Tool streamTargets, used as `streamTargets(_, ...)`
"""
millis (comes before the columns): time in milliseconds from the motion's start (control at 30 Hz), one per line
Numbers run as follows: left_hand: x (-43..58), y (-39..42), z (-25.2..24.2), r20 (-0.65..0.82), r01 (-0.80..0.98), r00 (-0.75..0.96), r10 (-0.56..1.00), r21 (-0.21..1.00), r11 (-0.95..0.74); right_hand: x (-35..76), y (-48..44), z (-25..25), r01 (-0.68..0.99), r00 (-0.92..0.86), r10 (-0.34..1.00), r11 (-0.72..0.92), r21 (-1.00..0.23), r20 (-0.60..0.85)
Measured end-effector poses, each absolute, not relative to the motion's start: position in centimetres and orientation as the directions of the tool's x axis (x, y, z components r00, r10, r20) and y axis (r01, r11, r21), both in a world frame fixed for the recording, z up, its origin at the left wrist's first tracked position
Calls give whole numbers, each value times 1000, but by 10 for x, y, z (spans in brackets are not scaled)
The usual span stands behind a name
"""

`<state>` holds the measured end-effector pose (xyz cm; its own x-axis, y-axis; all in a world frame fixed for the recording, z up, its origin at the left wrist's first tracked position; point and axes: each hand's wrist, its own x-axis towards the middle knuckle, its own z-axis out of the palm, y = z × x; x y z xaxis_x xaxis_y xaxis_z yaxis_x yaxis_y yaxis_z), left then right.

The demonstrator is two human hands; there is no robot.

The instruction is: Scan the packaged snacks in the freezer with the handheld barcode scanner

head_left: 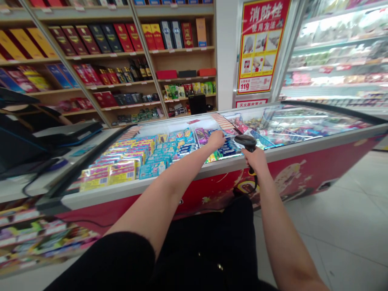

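Note:
My right hand (257, 159) is wrapped round the handle of a black barcode scanner (246, 141), held over the front edge of a red and white chest freezer (194, 182). My left hand (216, 139) reaches into the freezer, its fingers closed at the dark blue packets (227, 150); what they hold, if anything, is too small to tell. Left of it lie light blue packets (154, 166) and yellow and pink packets (121, 171) in rows. Purple packets (201, 135) sit just behind my left hand.
A counter (69, 161) with a dark monitor stands at the left, a person behind it. Shelves (145, 52) of boxes and bottles line the back wall. The freezer's glass lid (303, 121) covers its right part. A cable hangs from the scanner.

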<state>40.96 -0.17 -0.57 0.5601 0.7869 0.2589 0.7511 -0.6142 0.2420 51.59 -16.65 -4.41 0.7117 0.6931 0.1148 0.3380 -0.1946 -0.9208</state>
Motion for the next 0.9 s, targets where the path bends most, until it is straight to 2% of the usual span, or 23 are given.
streamTargets(267, 415, 10, -17, 282, 791, 500, 819, 235, -565, 526, -170, -50, 386, 718, 684, -238, -891, 128)
streamTargets(667, 396, 6, -25, 348, 746, 523, 779, 256, -615, 507, -157, -53, 402, 668, 732, -205, -893, 133)
streamTargets(900, 349, 12, -16, 303, 786, 470, 829, 282, -549, 482, -148, -48, 461, 618, 773, -210, -862, 143)
